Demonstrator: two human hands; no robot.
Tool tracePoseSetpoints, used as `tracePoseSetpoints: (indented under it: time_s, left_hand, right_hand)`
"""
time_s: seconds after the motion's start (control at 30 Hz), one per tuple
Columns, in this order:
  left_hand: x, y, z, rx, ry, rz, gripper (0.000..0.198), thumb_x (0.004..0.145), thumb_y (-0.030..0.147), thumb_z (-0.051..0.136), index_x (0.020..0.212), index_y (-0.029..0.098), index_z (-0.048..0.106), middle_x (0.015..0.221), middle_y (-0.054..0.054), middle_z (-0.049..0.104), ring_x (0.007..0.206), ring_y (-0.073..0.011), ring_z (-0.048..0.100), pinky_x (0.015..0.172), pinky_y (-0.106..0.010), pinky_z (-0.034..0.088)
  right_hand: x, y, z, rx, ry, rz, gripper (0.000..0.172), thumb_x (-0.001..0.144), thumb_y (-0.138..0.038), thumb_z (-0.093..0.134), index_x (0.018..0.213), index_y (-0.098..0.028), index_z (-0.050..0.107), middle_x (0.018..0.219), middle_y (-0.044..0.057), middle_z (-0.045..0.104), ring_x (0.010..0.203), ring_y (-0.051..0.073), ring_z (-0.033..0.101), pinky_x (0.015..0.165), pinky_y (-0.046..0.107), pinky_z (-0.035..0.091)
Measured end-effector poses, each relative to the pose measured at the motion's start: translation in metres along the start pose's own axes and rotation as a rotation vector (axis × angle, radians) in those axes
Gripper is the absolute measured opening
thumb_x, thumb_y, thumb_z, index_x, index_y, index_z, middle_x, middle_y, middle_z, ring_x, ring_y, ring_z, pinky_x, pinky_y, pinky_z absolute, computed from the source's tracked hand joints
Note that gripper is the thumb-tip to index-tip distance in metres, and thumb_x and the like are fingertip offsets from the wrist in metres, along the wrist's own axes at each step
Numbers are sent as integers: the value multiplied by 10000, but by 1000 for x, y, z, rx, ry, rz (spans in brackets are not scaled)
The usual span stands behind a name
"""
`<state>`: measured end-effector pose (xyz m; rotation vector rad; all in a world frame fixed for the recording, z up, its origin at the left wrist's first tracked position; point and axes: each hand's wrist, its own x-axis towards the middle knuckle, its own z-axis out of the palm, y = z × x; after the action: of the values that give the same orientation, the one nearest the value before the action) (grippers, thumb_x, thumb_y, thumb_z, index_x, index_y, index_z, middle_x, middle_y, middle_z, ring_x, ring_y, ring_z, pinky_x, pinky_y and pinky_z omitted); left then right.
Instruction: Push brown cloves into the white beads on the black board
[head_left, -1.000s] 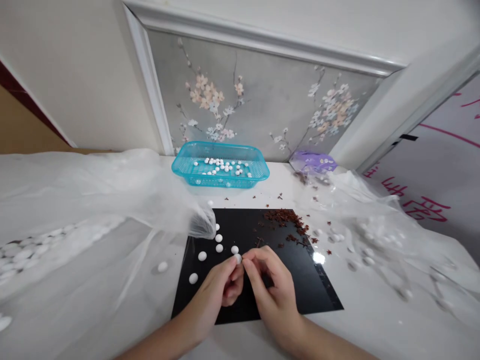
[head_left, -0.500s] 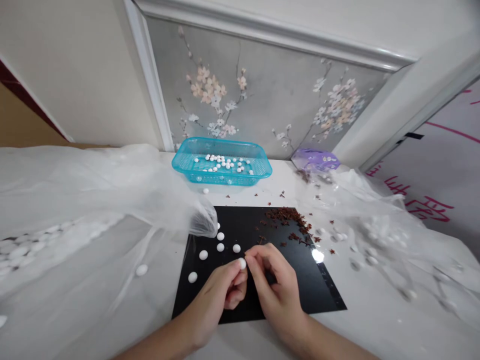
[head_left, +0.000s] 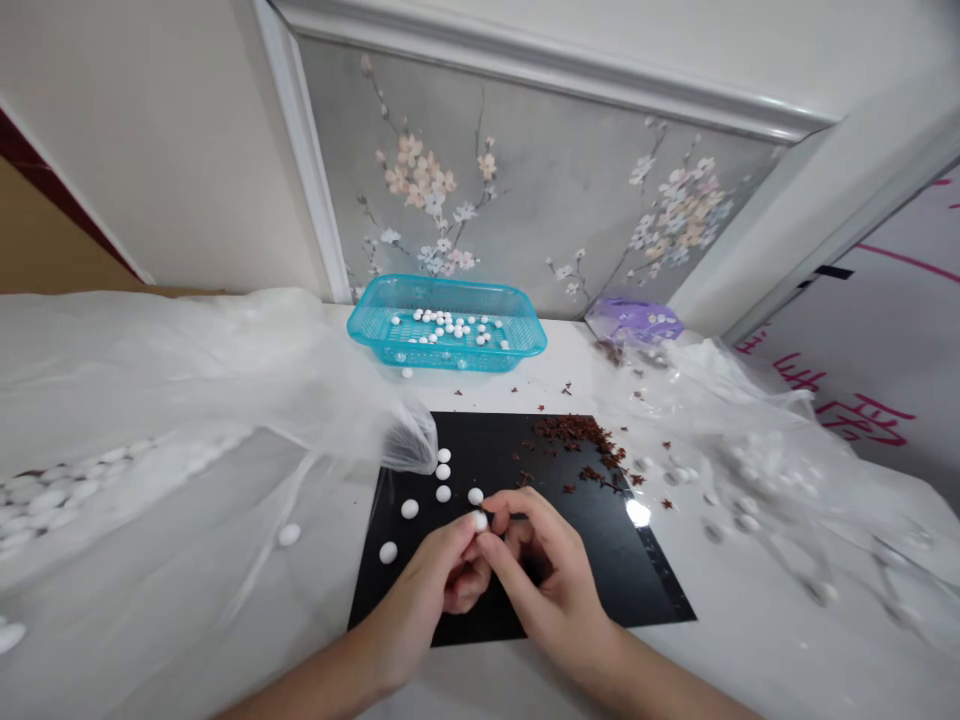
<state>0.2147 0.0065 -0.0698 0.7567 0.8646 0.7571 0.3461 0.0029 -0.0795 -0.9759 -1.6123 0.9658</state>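
The left hand [head_left: 442,572] and right hand [head_left: 547,570] meet with their fingertips pinching a small white bead [head_left: 479,520] above a glossy black sheet [head_left: 622,570]. A slackened pinch could drop it, and its rounded shape might carry it across the slick surface into the other loose beads [head_left: 409,509] or the reddish-brown flakes [head_left: 574,432], soiling it

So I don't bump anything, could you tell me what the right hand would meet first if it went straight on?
Probably the small white bead held by the left hand, though depth is unclear.
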Motion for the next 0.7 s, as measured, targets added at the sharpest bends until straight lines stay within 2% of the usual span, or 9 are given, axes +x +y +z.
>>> tracePoseSetpoints:
  time_s: [0.13, 0.27, 0.43, 0.5, 0.6, 0.7]
  left_hand:
    - [-1, -7, -4, 41, -27, 54, 424, 808, 559, 426, 631, 187, 324, 507, 81, 212, 467, -63, 121, 450, -245, 93]
    - [-2, -7, -3, 60, -27, 59, 432, 816, 568, 407, 631, 187, 318, 506, 80, 220, 467, -64, 124, 448, -243, 94]
    - [-1, -4, -1, 76, 3, 55, 460, 783, 607, 427, 631, 189, 310, 502, 83, 255, 453, -54, 139, 440, -226, 109]
    - [0, -4, -1, 94, 8, 74, 467, 791, 627, 385, 650, 183, 352, 500, 78, 279, 442, -55, 160, 434, -219, 117]
    - [1, 1, -3, 194, 43, 141, 476, 833, 608, 303, 736, 168, 457, 506, 67, 311, 435, -71, 202, 424, -215, 137]
    - [1, 15, -4, 419, 155, 221, 375, 869, 503, 347, 788, 172, 503, 546, 53, 363, 473, -84, 290, 448, -210, 209]
  right_hand:
    - [1, -1, -2, -44, -10, -29, 154, 854, -168, 514, 993, -215, 562, 765, -13, 504, 519, 59, 459, 475, 192, 393]
    - [4, -2, -3, -88, 2, -51, 117, 854, -180, 521, 946, -196, 591, 697, -15, 507, 536, 73, 463, 489, 195, 398]
    - [2, -1, -3, -75, -31, 23, 116, 872, -245, 495, 934, -185, 573, 702, -11, 513, 521, 73, 484, 469, 195, 415]
    - [10, -4, -6, -66, -11, 40, 122, 869, -267, 499, 929, -180, 560, 724, -8, 525, 500, 65, 487, 439, 189, 403]
    - [46, -9, -14, -74, 204, 18, 142, 848, -302, 529, 906, -173, 546, 737, -17, 514, 448, 45, 442, 398, 184, 357]
    - [110, -12, -23, -201, 397, -116, 151, 815, -303, 549, 888, -172, 560, 763, -20, 509, 428, 33, 365, 413, 198, 325]
